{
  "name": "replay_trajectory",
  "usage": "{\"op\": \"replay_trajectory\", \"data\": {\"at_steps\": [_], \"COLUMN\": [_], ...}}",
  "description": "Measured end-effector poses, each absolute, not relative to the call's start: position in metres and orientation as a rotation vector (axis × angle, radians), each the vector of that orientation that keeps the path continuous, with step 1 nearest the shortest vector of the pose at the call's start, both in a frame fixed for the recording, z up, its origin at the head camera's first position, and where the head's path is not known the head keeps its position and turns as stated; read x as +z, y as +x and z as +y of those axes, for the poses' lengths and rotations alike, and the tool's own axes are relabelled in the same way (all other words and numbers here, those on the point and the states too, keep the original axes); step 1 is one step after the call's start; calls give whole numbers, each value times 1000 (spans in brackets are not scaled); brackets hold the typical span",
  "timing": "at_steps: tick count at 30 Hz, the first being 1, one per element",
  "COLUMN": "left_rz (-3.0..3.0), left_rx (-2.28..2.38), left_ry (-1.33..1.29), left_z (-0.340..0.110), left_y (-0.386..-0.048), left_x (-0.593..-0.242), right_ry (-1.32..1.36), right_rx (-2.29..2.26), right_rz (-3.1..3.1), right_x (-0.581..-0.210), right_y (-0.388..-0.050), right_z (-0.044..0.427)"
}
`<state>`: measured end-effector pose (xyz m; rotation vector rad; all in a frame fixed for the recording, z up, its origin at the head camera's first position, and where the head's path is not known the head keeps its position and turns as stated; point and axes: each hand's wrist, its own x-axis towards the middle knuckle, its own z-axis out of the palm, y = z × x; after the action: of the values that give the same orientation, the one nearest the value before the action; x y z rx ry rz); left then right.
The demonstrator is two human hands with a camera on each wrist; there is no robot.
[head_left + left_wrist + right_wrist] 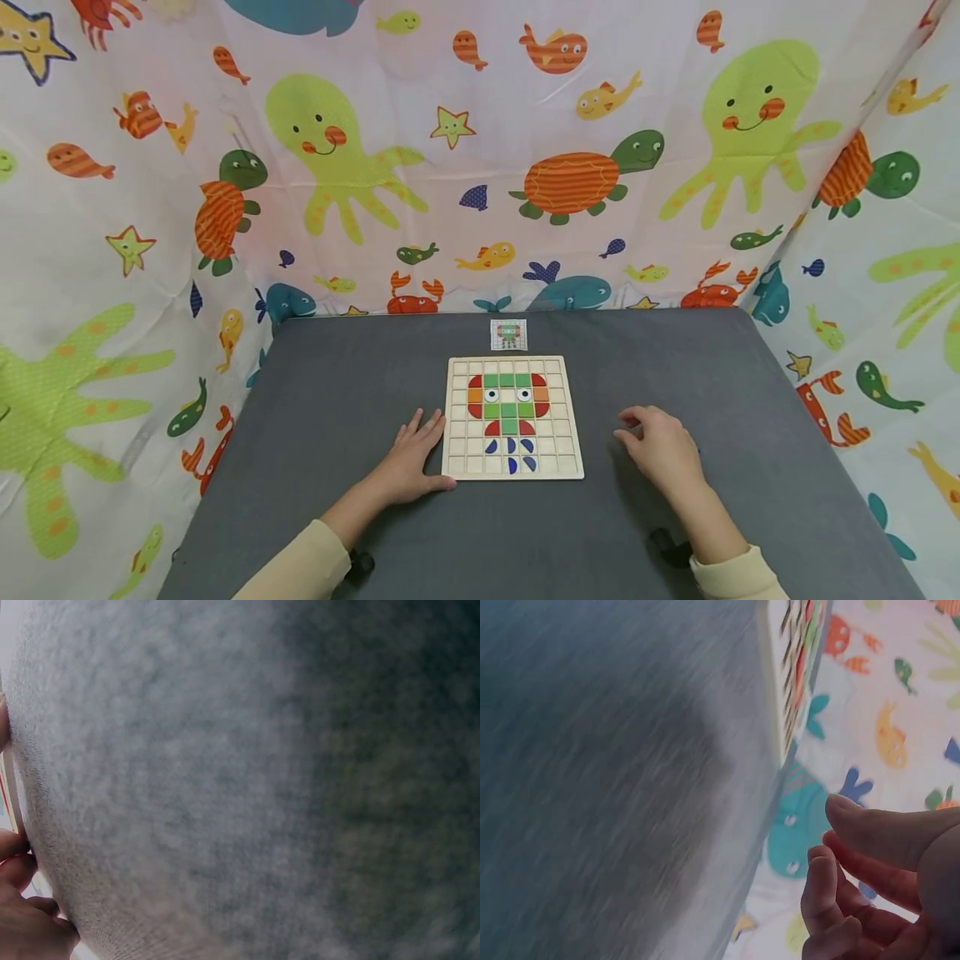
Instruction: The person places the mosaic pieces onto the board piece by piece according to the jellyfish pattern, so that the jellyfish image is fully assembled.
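A square wooden grid board (457, 417) lies on the table. Green, red and orange pieces and two eye pieces form a figure on it, with several blue rounded pieces (512, 465) below. My left hand (408, 467) rests at the board's left edge, its fingers spread and its thumb at the near-left corner. To the board's right, my right hand (663, 450) is above the table. In the right wrist view, that hand's thumb (877, 832) and loosely bent fingers stand apart, with nothing visible between them. The left wrist view shows mostly blurred cloth.
A small picture card (508, 335) with a similar figure lies beyond the board. A tiny blue thing (700, 451) shows beside the right hand, mostly hidden. Grey cloth covers the table (360, 375). A curtain (480, 83) printed with sea animals hangs behind and at the sides.
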<state>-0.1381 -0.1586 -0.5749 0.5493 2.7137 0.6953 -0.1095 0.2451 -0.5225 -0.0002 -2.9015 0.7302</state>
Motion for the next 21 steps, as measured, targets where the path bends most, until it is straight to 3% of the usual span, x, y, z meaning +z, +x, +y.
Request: {"op": "replay_trajectory", "data": {"at_steps": [21], "left_rz": [2701], "left_rx": [691], "left_ry": [544], "left_z": [-159], "left_y": [-138], "left_x": [-574], "right_ry": [-137], "right_rx": [675], "right_rz": [-3152], "right_x": [-543], "right_y": [-96], "right_z": [341]}}
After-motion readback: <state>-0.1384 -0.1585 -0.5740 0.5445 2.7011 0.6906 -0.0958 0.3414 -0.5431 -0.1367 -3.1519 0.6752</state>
